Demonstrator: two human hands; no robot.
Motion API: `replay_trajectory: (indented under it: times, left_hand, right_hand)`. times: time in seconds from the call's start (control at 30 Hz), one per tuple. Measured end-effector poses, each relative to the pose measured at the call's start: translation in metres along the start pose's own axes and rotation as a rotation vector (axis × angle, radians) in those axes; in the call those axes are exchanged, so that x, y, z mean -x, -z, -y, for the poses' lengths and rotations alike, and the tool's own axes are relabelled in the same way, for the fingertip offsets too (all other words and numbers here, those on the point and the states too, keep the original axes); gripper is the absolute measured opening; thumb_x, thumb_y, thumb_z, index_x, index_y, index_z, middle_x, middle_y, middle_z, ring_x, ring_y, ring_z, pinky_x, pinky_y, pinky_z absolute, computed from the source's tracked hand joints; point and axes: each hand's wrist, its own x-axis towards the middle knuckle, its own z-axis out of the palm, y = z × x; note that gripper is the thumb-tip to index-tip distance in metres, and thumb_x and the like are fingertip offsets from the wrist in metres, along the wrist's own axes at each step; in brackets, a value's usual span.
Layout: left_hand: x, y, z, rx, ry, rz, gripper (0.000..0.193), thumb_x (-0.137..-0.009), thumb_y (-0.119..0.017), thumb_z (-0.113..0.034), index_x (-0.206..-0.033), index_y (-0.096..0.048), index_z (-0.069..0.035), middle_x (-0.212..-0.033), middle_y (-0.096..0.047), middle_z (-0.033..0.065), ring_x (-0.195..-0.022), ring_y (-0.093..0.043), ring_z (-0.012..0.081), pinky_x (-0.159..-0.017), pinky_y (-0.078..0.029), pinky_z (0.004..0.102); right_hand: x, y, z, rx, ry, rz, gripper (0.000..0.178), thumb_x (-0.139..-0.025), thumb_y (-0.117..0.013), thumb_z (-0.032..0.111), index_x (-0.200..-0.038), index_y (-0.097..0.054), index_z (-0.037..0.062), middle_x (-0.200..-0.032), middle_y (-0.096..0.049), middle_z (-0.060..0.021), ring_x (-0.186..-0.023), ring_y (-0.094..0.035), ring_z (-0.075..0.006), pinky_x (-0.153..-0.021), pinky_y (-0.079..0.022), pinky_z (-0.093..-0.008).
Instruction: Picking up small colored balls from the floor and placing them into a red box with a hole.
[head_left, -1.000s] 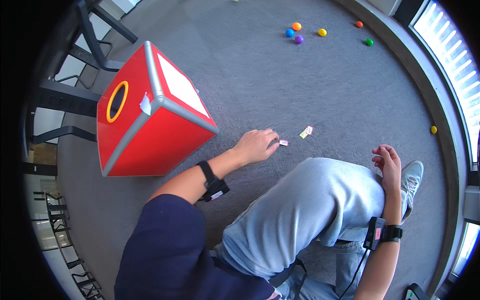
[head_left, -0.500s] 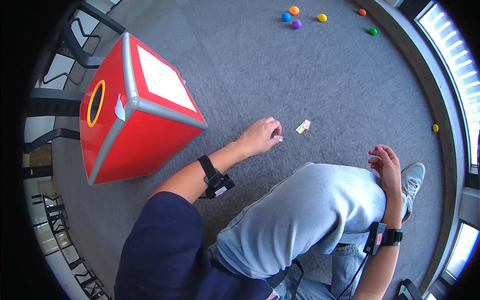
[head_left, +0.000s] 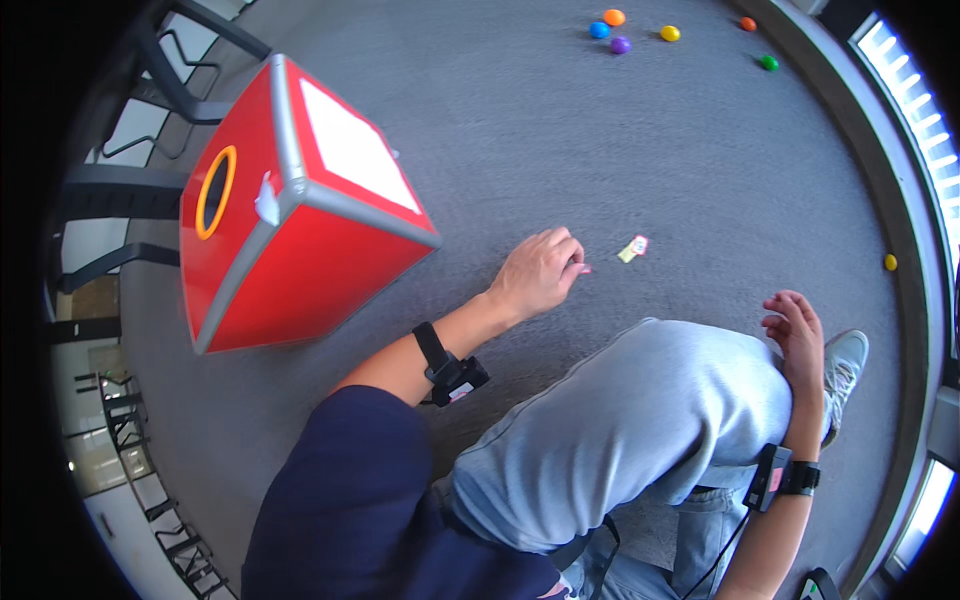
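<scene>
My left hand (head_left: 541, 272) is low over the grey carpet, thumb and fingers pinched on a small pink-edged card (head_left: 586, 269). Only a sliver of that card shows past the thumb. Just to its right, another small card with a pink border (head_left: 640, 244) lies overlapping a pale yellow slip (head_left: 627, 254) on the floor. My right hand (head_left: 799, 330) rests by my right knee, palm turned inward. Its fingers are loosely bent and apart, and nothing shows in them.
A large red box (head_left: 300, 280) with silver edges and a yellow-ringed round hole (head_left: 216, 192) stands at left. Several coloured balls, among them a purple ball (head_left: 620, 46) and a green ball (head_left: 769, 63), lie far off. Dark chair legs (head_left: 130, 190) are behind the box.
The whole view has shifted, so things appear farther right. My left hand has turned slightly, and its card now shows as a thin edge. My right hand stays by the knee.
</scene>
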Motion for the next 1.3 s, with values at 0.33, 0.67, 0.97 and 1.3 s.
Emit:
replay_trajectory:
  times: [0.33, 0.67, 0.97, 1.3]
  left_hand:
    - [0.119, 0.187, -0.016, -1.083, -0.019, -0.467, 0.016, -0.074, -0.077, -0.023, -0.081, -0.066, -0.014, -0.106, -0.055, 0.0030, -0.111, -0.045, 0.0241, -0.091, -0.032, 0.0423]
    - [0.123, 0.241, 0.000, -1.069, -0.017, -0.620, 0.019, -0.077, -0.076, -0.020, -0.086, -0.063, -0.009, -0.120, -0.056, 0.0084, -0.118, -0.047, 0.0283, -0.094, -0.038, 0.0425]
    - [0.115, 0.236, 0.006, -0.942, 0.062, -0.709, 0.041, -0.077, -0.076, -0.026, -0.106, -0.053, -0.008, -0.110, -0.063, 0.0088, -0.104, -0.059, 0.0240, -0.084, -0.046, 0.0380]
    - [0.128, 0.247, 0.011, -0.922, 0.037, -0.564, 0.042, -0.082, -0.072, -0.023, -0.117, -0.054, -0.009, -0.118, -0.061, 0.0087, -0.113, -0.056, 0.0250, -0.088, -0.043, 0.0391]
  right_hand:
    - [-0.010, 0.005, -0.009, -0.060, 0.042, 0.090, 0.017, -0.095, -0.052, 0.024, -0.102, -0.058, 0.0093, -0.094, -0.064, -0.0031, -0.072, -0.059, -0.0086, -0.065, -0.045, -0.0201]
    - [-0.013, 0.017, -0.015, -0.113, 0.098, -0.005, 0.017, -0.095, -0.053, 0.024, -0.103, -0.057, 0.0100, -0.093, -0.064, -0.0020, -0.073, -0.058, -0.0086, -0.065, -0.045, -0.0202]
    - [-0.007, 0.019, -0.009, -0.082, 0.094, -0.024, 0.017, -0.095, -0.053, 0.023, -0.104, -0.058, 0.0099, -0.093, -0.064, -0.0022, -0.072, -0.058, -0.0084, -0.065, -0.045, -0.0200]
    - [-0.007, 0.016, -0.008, -0.095, 0.128, -0.049, 0.016, -0.094, -0.054, 0.021, -0.103, -0.058, 0.0093, -0.094, -0.064, -0.0026, -0.072, -0.058, -0.0080, -0.065, -0.045, -0.0194]
